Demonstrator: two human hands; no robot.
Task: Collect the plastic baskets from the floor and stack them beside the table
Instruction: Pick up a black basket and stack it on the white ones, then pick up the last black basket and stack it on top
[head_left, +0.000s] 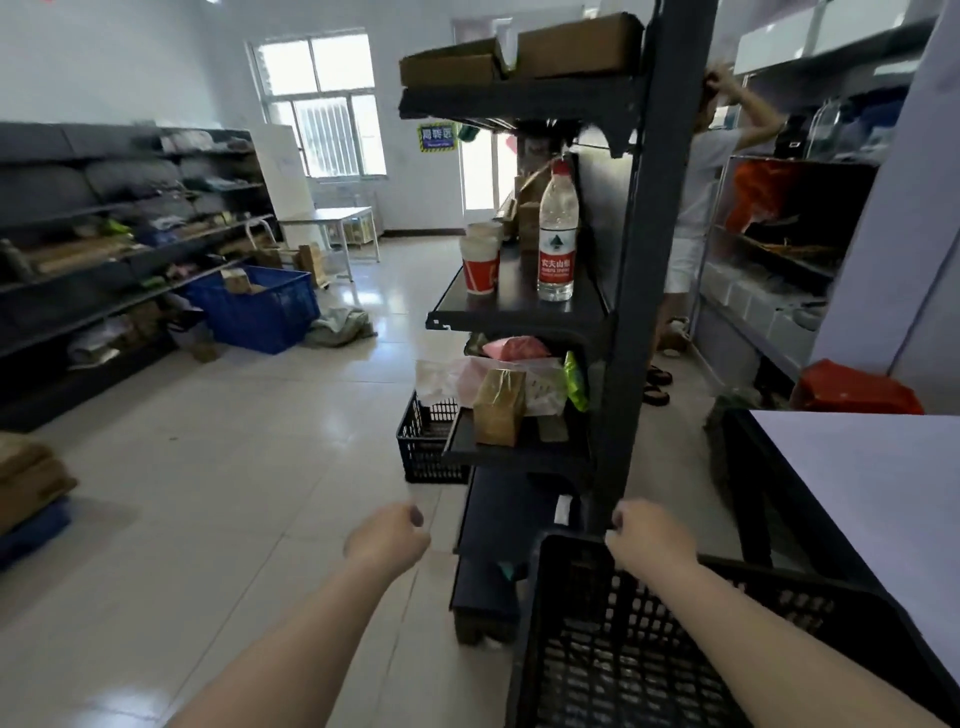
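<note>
"农夫山泉" is printed on the red label of the clear plastic water bottle (557, 234); the blue wall sign (437, 137) is blurred

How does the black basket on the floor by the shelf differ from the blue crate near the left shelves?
The black basket looks smaller and stands close against the middle shelf unit; the blue crate looks larger and sits farther off by the left shelves. The blue crate holds cardboard boxes; the black basket's inside is mostly hidden. Both are perforated plastic, upright on the floor.

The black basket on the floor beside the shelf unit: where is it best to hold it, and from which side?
Probably its top rim. The black basket stands upright and open-topped, its right part tucked under the lower shelf, so come from the left, the open floor side, and grip the exposed left rim from above.
</note>
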